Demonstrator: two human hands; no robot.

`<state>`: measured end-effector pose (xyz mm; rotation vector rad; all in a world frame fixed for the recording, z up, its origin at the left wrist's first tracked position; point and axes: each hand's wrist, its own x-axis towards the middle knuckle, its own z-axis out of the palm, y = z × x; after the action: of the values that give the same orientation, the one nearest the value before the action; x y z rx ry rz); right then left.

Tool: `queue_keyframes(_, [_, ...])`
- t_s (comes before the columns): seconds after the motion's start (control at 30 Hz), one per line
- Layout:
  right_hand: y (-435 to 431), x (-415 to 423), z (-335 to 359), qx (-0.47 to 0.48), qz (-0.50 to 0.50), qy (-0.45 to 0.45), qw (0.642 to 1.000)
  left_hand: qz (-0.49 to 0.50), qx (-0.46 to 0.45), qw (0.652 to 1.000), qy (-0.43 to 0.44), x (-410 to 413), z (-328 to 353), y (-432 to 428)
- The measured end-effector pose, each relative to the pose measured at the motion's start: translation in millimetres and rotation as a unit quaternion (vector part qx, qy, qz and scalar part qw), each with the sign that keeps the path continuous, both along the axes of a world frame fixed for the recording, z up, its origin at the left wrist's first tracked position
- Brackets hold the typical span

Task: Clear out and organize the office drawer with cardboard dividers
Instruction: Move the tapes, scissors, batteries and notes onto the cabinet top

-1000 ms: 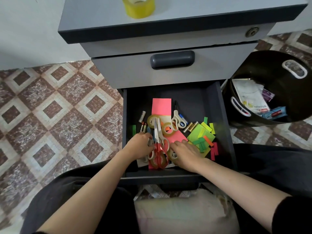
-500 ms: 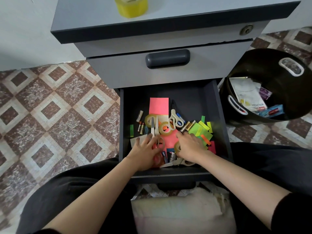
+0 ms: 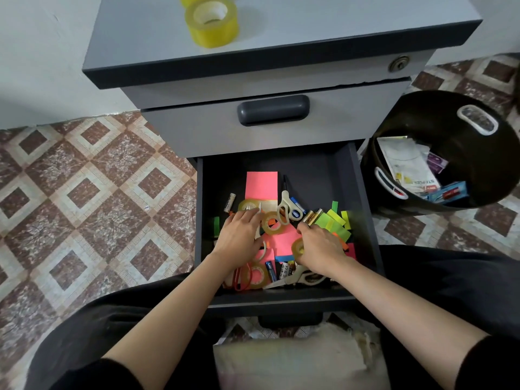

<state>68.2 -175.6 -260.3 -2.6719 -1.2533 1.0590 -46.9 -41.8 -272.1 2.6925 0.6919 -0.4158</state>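
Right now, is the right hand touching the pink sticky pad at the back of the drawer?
Apart. The head view shows the right hand nearer the front, with white-handled scissors lying between it and the pink sticky pad.

The open drawer (image 3: 363,198) is holding a jumble: pink sticky notes (image 3: 261,184), tape rolls (image 3: 271,223), scissors (image 3: 288,205), batteries (image 3: 230,202), green paper flags (image 3: 333,220). A yellow tape roll (image 3: 211,21) is sitting on the cabinet top (image 3: 337,21); a black bin (image 3: 439,116) is standing on the tiled floor (image 3: 84,192).
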Motion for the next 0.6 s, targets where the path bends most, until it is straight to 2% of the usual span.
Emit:
queue_keyframes(0.13, [0,6,0,0.021,-0.030,0.025,0.999,0.039,-0.017,0.999,0.007,18,-10,-3])
queue_keyframes(0.6, [12,9,0,0.055,-0.082,0.094,0.991,0.000,0.040,0.999,0.002,42,-30,-2])
